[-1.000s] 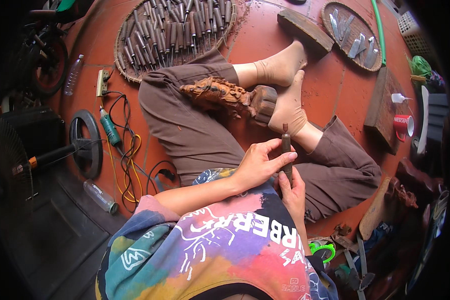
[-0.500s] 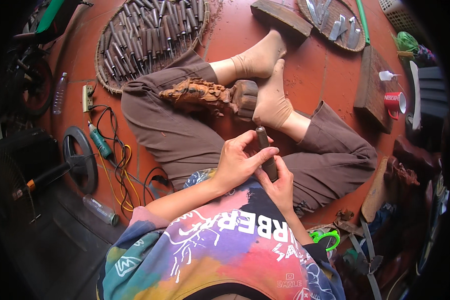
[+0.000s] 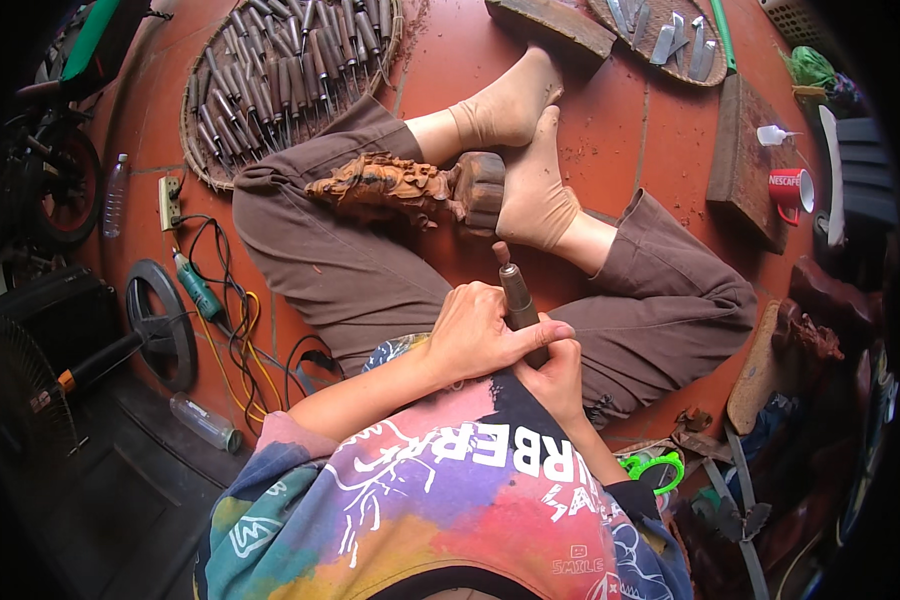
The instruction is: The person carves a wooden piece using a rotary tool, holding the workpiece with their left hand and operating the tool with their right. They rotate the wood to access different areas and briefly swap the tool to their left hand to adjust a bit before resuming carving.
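My left hand (image 3: 482,332) wraps around the upper part of a dark cylindrical rotary tool handpiece (image 3: 517,298), its thumb lying across the front. Below it, my right hand (image 3: 556,378) is closed on the lower end. A short reddish-brown cylindrical bit (image 3: 501,254) sticks up from the handpiece, which leans slightly left and away from me. Beyond my hands, a carved wooden figure (image 3: 380,187) lies on its side across my leg. Its dark faceted base (image 3: 482,192) rests close to my feet.
At far left, a round woven tray (image 3: 195,150) holds many wooden-handled chisels. Another tray (image 3: 705,75) carries metal blades. Wood blocks (image 3: 745,170), a red mug (image 3: 790,190) and a small white bottle (image 3: 773,135) are at right. A power strip (image 3: 170,203), green tool (image 3: 198,285) and cables lie left.
The handpiece has tipped a little left, and its bit shows more clearly. My left fingers have closed further around it. The whole view has shifted slightly.
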